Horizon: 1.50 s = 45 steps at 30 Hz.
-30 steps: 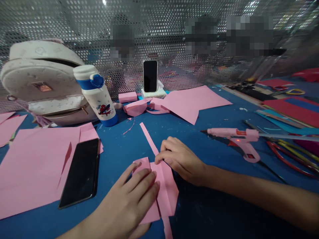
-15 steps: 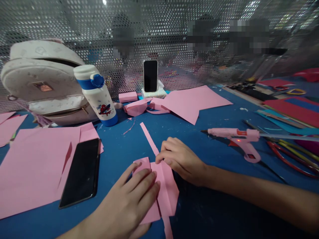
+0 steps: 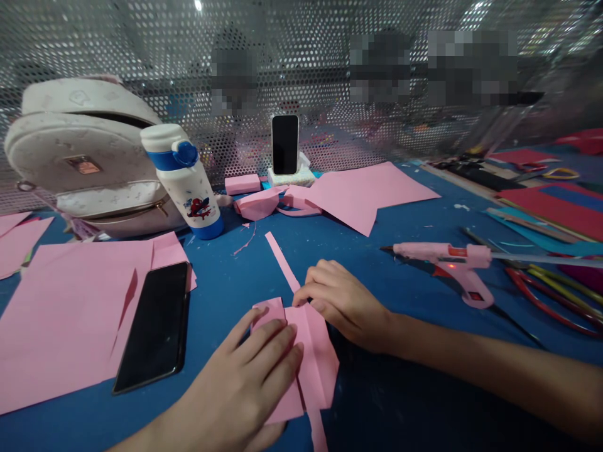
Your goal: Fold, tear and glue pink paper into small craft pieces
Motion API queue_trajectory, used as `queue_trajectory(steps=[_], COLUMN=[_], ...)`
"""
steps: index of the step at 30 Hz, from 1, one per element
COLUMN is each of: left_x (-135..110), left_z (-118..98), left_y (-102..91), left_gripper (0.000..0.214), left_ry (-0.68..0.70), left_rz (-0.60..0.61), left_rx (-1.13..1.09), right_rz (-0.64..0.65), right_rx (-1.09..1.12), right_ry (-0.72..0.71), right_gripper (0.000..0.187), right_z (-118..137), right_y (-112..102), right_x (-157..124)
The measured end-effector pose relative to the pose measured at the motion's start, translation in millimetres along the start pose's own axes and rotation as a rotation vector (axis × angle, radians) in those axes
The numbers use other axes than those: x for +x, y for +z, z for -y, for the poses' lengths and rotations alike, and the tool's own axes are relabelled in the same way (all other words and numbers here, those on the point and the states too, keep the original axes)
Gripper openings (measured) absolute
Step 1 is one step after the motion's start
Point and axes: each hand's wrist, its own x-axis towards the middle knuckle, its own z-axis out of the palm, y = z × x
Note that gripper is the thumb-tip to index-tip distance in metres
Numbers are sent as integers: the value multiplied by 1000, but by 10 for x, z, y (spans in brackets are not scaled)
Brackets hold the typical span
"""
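A folded pink paper piece lies on the blue tabletop in front of me, creased lengthwise with a slanted right edge. My left hand rests on its left part, fingers spread and laid flat. At the top edge, my right hand has its fingers curled and pressed together, pinching the paper where a narrow pink paper strip sticks out. Another strip end emerges below the piece. The right fingertips partly hide the junction. To the right of that hand lies a pink glue gun with a lit red light.
Large pink sheets and a black phone lie left. Behind stand a bottle, a white backpack, a propped phone and a pink sheet. Scissors and coloured sheets lie right.
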Motion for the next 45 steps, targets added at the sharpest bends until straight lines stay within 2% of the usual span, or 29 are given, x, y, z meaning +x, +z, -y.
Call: queue_trajectory(steps=[4, 15, 21, 24, 45], left_x=[8, 9, -4, -11, -12], left_z=[3, 5, -9, -6, -2], left_y=[1, 5, 4, 1, -16], left_gripper=[52, 52, 53, 53, 53], left_ry=[-9, 0, -9, -4, -6], left_rz=[1, 9, 19, 26, 34], left_rx=[-5, -2, -21, -20, -22], right_rz=[52, -45, -3, 16, 32], right_rx=[-10, 133, 265, 285, 218], right_ry=[3, -35, -116, -160, -205], right_gripper=[55, 43, 60, 61, 69], right_z=[1, 20, 27, 44, 20], right_y=[2, -11, 18, 5, 31], right_x=[9, -19, -23, -8, -16])
